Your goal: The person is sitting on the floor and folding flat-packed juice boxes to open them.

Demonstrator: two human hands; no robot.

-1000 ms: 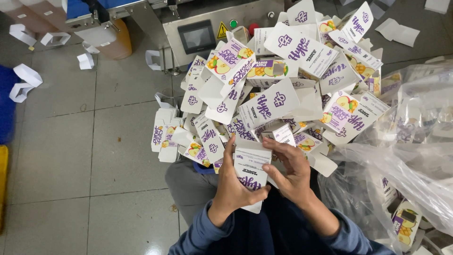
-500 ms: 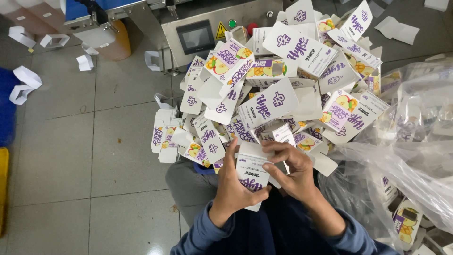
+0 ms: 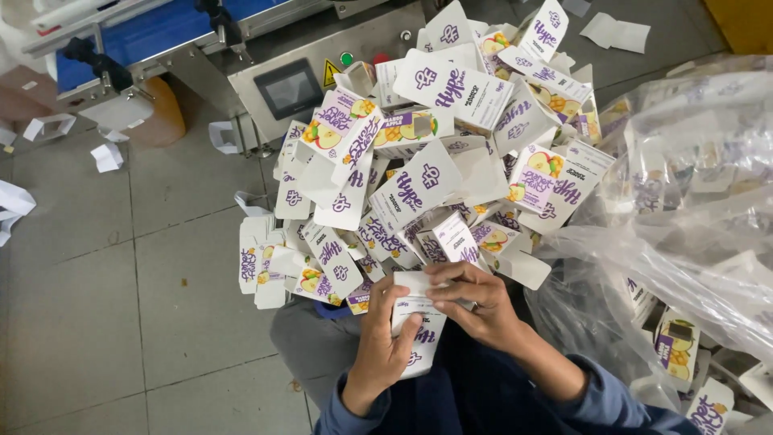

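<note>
Both my hands hold one small white carton with purple print (image 3: 420, 338) over my lap. My left hand (image 3: 385, 342) wraps around its lower left side, thumb across the front. My right hand (image 3: 473, 302) grips the carton's top edge, fingers curled over the flap. Just beyond my hands lies a big heap of the same flat and half-folded white cartons (image 3: 435, 153), some showing fruit pictures.
A clear plastic bag (image 3: 692, 242) with more cartons fills the right side. A metal machine with a dark screen (image 3: 290, 87) and a blue conveyor (image 3: 153, 36) stands at the top. Stray cartons (image 3: 106, 157) lie on the grey tiled floor (image 3: 113, 322) at left.
My right hand has shifted slightly on the carton's top, pressing the flap down. The left hand keeps its grip; the carton stays in place.
</note>
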